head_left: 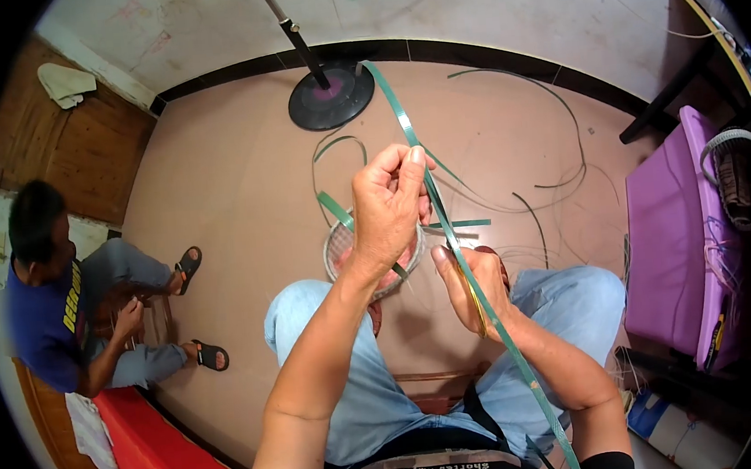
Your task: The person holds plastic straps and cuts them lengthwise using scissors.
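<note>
My left hand (393, 196) is closed, pinching a long green plastic strap (402, 119) between thumb and fingers. The strap runs from near the stand's base, through this hand, and down past my right forearm. Just below and to the right, my right hand (481, 281) is closed around what look like yellow-handled scissors (468, 296); their blades are mostly hidden behind the strap. Beneath my left hand a round, pale woven basket (333, 257) sits on the floor, partly covered by my wrist. Green strap ends (335, 211) stick out from its rim.
A black round stand base (331, 97) is ahead near the wall. Loose strap pieces (575, 122) lie on the floor. A purple plastic bin (659, 247) with a small dark basket (735, 180) on it stands right. Another person (46, 304) sits at left beside red cloth (168, 454).
</note>
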`<state>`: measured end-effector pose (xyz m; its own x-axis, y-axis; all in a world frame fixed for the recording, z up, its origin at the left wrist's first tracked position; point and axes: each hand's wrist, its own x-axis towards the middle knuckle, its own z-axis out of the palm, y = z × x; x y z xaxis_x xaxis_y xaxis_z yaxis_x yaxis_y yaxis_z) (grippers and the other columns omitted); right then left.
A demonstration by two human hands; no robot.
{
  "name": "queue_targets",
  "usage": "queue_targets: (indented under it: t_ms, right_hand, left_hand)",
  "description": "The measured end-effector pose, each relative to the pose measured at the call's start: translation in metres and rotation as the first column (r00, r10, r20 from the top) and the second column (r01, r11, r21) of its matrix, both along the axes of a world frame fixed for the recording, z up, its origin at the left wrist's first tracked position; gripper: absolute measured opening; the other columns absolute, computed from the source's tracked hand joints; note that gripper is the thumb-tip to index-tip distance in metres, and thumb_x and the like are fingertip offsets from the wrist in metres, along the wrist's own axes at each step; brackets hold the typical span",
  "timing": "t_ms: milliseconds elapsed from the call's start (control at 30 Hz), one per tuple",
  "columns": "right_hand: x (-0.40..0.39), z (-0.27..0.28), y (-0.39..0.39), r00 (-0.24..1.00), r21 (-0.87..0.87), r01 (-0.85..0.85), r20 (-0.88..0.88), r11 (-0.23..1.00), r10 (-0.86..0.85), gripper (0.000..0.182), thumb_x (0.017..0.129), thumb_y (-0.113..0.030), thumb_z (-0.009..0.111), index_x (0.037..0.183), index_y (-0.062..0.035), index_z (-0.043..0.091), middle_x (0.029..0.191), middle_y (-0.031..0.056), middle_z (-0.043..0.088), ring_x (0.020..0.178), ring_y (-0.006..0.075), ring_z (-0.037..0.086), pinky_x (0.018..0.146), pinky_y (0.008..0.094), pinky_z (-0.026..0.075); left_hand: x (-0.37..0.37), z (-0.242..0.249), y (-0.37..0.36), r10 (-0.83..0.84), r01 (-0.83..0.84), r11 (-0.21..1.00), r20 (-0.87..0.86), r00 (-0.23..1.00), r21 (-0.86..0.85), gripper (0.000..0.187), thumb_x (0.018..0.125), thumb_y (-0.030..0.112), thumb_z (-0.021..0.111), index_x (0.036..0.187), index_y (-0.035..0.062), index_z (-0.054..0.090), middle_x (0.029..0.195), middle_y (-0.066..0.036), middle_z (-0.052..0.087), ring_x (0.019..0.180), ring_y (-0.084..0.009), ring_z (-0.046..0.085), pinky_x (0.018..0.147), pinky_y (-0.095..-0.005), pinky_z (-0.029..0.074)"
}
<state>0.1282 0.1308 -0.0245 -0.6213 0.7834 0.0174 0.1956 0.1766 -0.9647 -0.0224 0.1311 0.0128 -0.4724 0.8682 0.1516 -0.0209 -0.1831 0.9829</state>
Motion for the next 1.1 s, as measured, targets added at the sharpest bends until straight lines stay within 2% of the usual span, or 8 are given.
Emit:
queue_targets:
  t_ms: [167, 267, 433, 567, 767, 867, 1100]
  right_hand:
    - [0.0, -0.006, -0.002, 1.0, 0.026, 0.024, -0.007, 0.999, -0.024, 0.044, 0.095, -0.021, 0.055, 0.059, 0.003, 0.049, 0.044, 0.0101, 0.042, 0.043, 0.0114, 0.039, 0.04, 0.0337, 0.032]
    - [-0.001, -0.008, -0.001, 0.999, 0.098, 0.009, -0.047, 0.995, -0.005, 0.045, 0.095, -0.021, 0.055, 0.058, 0.0028, 0.049, 0.044, 0.0101, 0.041, 0.042, 0.0116, 0.039, 0.039, 0.0336, 0.032]
    - [0.001, -0.009, -0.001, 1.0, 0.107, 0.005, -0.024, 0.994, -0.003, 0.046, 0.095, -0.022, 0.056, 0.058, 0.0025, 0.048, 0.043, 0.0107, 0.041, 0.041, 0.0119, 0.04, 0.039, 0.0339, 0.032]
    - [0.005, -0.008, -0.003, 0.998, 0.057, -0.048, 0.051, 0.997, 0.045, 0.046, 0.094, -0.024, 0.057, 0.057, 0.0025, 0.048, 0.044, 0.0117, 0.041, 0.041, 0.0121, 0.04, 0.039, 0.0345, 0.033]
    - [0.001, -0.003, 0.0, 0.999, 0.042, 0.004, 0.033, 0.999, -0.006, 0.045, 0.094, -0.024, 0.056, 0.059, 0.0033, 0.05, 0.044, 0.0134, 0.041, 0.041, 0.0138, 0.041, 0.04, 0.0357, 0.033]
    - [0.0, -0.002, 0.002, 0.999, 0.064, 0.004, 0.036, 0.998, -0.006, 0.044, 0.094, -0.024, 0.055, 0.06, 0.0034, 0.05, 0.044, 0.014, 0.042, 0.041, 0.0149, 0.042, 0.041, 0.036, 0.033]
    - [-0.002, -0.007, -0.002, 1.0, 0.042, 0.029, -0.006, 0.999, -0.028, 0.044, 0.095, -0.022, 0.056, 0.059, 0.0032, 0.049, 0.043, 0.0103, 0.04, 0.043, 0.0113, 0.039, 0.04, 0.0345, 0.032]
  left_hand:
    - [0.0, -0.002, 0.0, -0.007, 0.006, 1.0, 0.018, 1.0, 0.016, 0.027, 0.098, 0.021, 0.051, 0.083, -0.0005, 0.058, 0.055, 0.001, 0.048, 0.045, -0.0044, 0.045, 0.04, -0.0207, 0.039]
    - [0.0, -0.002, 0.0, -0.007, 0.007, 1.0, 0.037, 0.999, 0.006, 0.027, 0.099, 0.021, 0.051, 0.084, -0.0006, 0.058, 0.055, 0.001, 0.048, 0.045, -0.0046, 0.045, 0.04, -0.0205, 0.039]
    - [-0.006, 0.0, 0.0, -0.023, 0.023, 1.0, 0.038, 0.999, -0.001, 0.027, 0.098, 0.022, 0.052, 0.085, -0.0002, 0.059, 0.057, 0.001, 0.048, 0.045, -0.0046, 0.045, 0.04, -0.0195, 0.038]
    - [-0.018, 0.003, 0.005, -0.003, -0.001, 1.0, 0.138, 0.99, 0.027, 0.026, 0.098, 0.023, 0.052, 0.085, 0.0007, 0.058, 0.056, 0.003, 0.044, 0.045, -0.0031, 0.042, 0.04, -0.0188, 0.037]
    - [-0.002, -0.004, 0.001, 0.004, -0.003, 0.999, 0.046, 0.999, -0.037, 0.025, 0.098, 0.021, 0.053, 0.084, 0.0007, 0.057, 0.055, 0.003, 0.046, 0.044, -0.003, 0.042, 0.039, -0.0192, 0.036]
    - [-0.002, -0.004, 0.003, -0.022, 0.023, 1.0, 0.078, 0.997, -0.015, 0.025, 0.098, 0.02, 0.053, 0.083, 0.0004, 0.057, 0.055, 0.003, 0.046, 0.044, -0.0032, 0.042, 0.039, -0.0194, 0.037]
    - [-0.003, -0.004, 0.001, -0.02, 0.022, 1.0, 0.078, 0.997, -0.021, 0.025, 0.098, 0.02, 0.053, 0.083, 0.0001, 0.058, 0.055, 0.002, 0.046, 0.044, -0.0034, 0.042, 0.039, -0.0197, 0.037]
